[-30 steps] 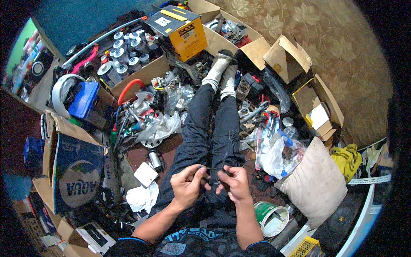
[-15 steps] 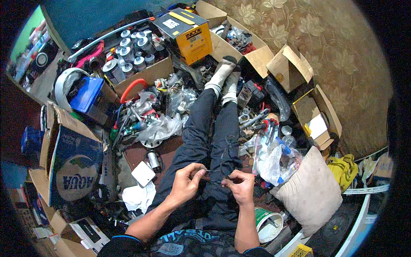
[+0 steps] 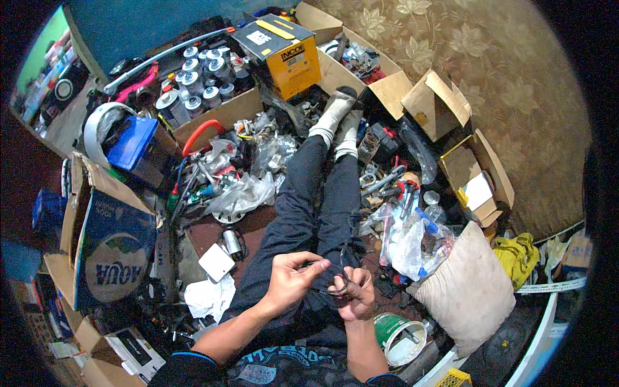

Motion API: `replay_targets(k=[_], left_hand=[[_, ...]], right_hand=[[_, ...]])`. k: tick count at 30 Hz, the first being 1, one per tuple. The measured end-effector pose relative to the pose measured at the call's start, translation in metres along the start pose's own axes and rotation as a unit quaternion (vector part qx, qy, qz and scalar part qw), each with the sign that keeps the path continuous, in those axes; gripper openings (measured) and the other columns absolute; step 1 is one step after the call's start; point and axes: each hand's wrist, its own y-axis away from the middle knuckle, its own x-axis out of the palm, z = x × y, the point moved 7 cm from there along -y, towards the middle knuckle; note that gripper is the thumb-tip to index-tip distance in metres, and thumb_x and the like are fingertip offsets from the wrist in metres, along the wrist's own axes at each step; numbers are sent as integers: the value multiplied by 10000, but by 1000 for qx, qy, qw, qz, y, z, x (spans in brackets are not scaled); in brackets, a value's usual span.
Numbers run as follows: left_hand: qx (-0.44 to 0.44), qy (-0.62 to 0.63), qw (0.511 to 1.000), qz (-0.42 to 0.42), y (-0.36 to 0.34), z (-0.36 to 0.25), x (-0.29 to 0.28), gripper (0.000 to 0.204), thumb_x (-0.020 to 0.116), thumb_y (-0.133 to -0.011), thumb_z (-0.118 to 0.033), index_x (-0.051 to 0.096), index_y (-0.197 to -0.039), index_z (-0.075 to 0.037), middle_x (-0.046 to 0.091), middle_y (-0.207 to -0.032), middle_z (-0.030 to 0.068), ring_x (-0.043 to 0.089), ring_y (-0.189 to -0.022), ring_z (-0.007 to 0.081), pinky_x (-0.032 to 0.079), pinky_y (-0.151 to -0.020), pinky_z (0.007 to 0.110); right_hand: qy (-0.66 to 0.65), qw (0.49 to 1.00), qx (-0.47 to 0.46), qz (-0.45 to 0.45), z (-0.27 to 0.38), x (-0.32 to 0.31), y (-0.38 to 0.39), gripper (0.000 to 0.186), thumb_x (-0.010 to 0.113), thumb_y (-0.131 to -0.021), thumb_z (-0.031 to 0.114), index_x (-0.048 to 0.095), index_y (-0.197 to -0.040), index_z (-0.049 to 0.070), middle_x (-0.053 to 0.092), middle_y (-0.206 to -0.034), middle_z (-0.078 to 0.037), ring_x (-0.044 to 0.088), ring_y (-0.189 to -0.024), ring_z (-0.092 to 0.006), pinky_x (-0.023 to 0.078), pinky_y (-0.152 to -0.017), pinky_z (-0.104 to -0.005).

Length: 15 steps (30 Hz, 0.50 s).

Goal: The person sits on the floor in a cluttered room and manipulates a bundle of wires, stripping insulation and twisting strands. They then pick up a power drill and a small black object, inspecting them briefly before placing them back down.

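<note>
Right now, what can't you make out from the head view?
All in the head view:
- Thin dark item at the right hand: exact shape and ends unclear; too small, dark against dark trousers.
- Whether the left hand pinches it: contact too small to see.
- Yellow basket: cut off by the lower edge.
- Underside of the pillow: hidden by the pillow itself.

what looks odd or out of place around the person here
The pale pillow on the right looks most out of place: soft bedding beside plastic bags and hardware. On the left, a red curved piece, crumpled plastic and a silver cylinder lie loose. No spill is plain to see.
</note>
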Motion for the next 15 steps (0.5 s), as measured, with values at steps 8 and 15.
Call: replay_targets(k=[8,15], left_hand=[[47,51,997,25,-5,5,-15,123,648,-889,-99,650,-838,13,497,-580,-53,372,-459,14,259,-405,205],[59,-24,998,-13,-5,1,-16,156,643,-888,-135,632,-816,3,549,-608,-14,470,-503,38,354,-440,219]], right_hand=[[272,923,270,39,-40,-46,17,329,714,-823,283,597,-649,29,576,-833,-37,508,-728,-127,407,-657,-292],[566,822,26,59,15,10,-13,250,721,-810,170,625,-732,-47,581,-709,-56,535,-663,-125,429,-638,-269]])
